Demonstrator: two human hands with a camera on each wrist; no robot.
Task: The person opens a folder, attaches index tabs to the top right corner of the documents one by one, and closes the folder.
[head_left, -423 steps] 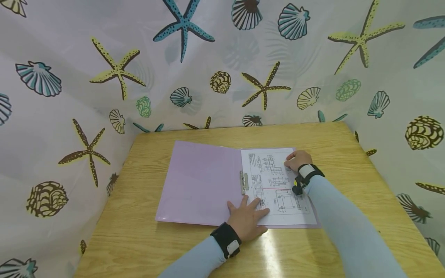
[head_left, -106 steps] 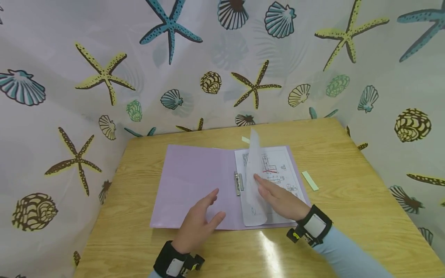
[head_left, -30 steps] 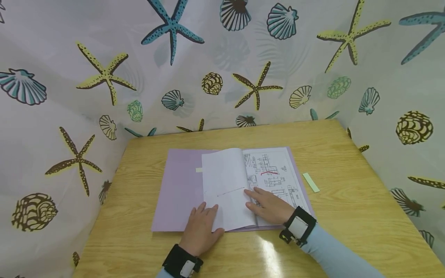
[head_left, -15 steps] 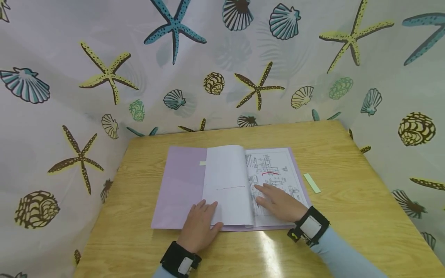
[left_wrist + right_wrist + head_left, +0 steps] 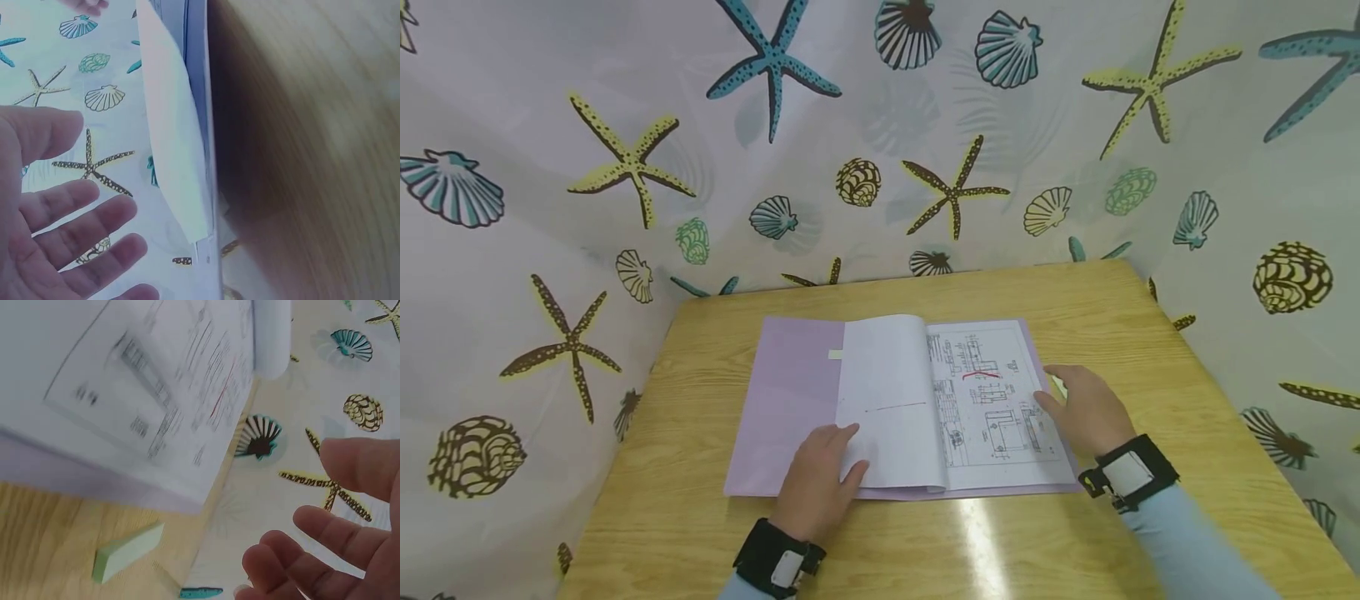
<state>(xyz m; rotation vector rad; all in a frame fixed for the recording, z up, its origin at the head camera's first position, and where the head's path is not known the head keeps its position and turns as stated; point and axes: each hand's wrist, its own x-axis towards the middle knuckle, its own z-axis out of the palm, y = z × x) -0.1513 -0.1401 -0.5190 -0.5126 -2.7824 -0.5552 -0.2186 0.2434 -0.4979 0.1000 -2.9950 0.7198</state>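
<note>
It looked like a makeshift curtained booth: a seashell-and-starfish curtain [image 5: 880, 150] closed in a small wooden tabletop [image 5: 1150, 350] on three sides.

wooden table [image 5: 1150, 333] | seashell curtain [image 5: 550, 167] (starfish too) behind, both sides

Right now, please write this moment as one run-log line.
left hand: flat on turned page | right hand: open, over green strip beside folder | drawing sheet: exposed

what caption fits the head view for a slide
Left hand rests on a turned page in an open purple folder while the right hand reaches toward a green sticky strip.
</note>
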